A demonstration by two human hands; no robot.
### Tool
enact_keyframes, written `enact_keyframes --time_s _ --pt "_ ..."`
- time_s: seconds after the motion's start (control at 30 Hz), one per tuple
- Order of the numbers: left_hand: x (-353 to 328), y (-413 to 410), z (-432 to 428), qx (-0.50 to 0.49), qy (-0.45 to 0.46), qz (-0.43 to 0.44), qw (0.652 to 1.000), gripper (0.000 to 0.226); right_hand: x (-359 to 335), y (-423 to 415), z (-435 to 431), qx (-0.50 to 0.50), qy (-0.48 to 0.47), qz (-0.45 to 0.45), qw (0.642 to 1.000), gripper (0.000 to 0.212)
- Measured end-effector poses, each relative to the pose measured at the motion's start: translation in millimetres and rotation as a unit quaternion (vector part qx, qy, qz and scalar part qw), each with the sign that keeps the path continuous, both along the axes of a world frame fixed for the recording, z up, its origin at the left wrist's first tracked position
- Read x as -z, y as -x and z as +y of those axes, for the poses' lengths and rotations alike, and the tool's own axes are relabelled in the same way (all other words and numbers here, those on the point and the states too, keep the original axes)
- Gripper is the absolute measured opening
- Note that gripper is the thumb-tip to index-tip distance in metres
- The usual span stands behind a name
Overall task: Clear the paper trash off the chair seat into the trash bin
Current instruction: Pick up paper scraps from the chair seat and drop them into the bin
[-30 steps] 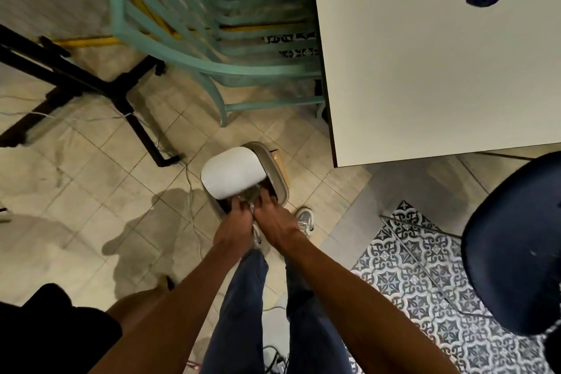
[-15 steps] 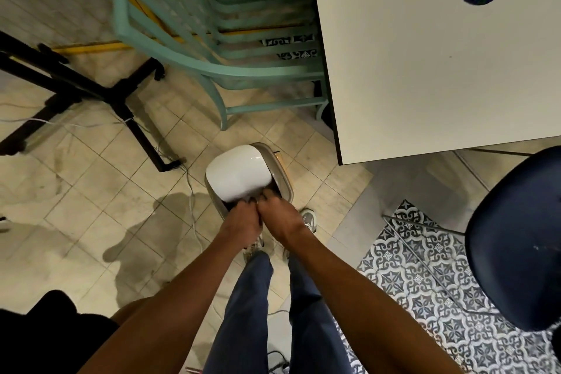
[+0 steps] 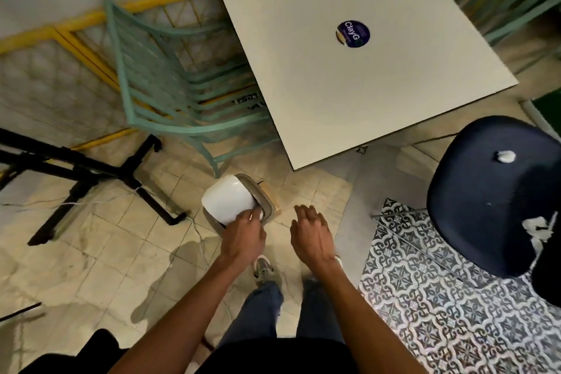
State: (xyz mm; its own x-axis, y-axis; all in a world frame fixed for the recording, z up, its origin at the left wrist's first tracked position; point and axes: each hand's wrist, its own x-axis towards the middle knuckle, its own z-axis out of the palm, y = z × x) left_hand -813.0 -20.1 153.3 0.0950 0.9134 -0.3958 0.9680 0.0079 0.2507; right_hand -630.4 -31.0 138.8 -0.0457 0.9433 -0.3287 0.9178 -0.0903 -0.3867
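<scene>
A small trash bin (image 3: 268, 206) with a white lid (image 3: 227, 202) stands on the tiled floor in front of my feet. My left hand (image 3: 243, 237) rests on the lid's near edge, fingers curled on it. To its right, my right hand (image 3: 311, 231) hovers above the floor, fingers apart and holding nothing. A dark blue chair seat (image 3: 485, 200) is at the right. On it lie a small crumpled white paper ball (image 3: 505, 156) near its far side and a larger white paper scrap (image 3: 538, 229) at its right edge.
A white square table (image 3: 349, 76) with a round dark sticker (image 3: 353, 34) stands beyond the bin. A teal slatted chair (image 3: 170, 94) is tucked at its left. A black table base (image 3: 100, 173) lies at the left, a patterned tile patch (image 3: 440, 313) under the blue chair.
Both hands were together at the bin's opening. Now my right hand has pulled away to the right, open, while my left stays at the lid. The view has lifted, showing the chair's papers.
</scene>
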Motion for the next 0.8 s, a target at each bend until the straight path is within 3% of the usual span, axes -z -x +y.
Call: enact_keyframes --time_s 0.1,0.37,0.8 --pt "-22 -40 4 0.053 -0.042 0.012 0.998 0.043 -11 -47 -13 0.048 -0.009 -0.008 0.999 0.048" --pt "-42 -190 10 0.113 -0.064 -0.026 0.991 0.05 -34 -199 -47 0.168 -0.073 -0.038 0.982 0.029" --pt "-47 -443 0 0.232 -0.044 -0.081 0.968 0.036 -33 -435 -97 0.299 -0.006 -0.068 0.952 0.016"
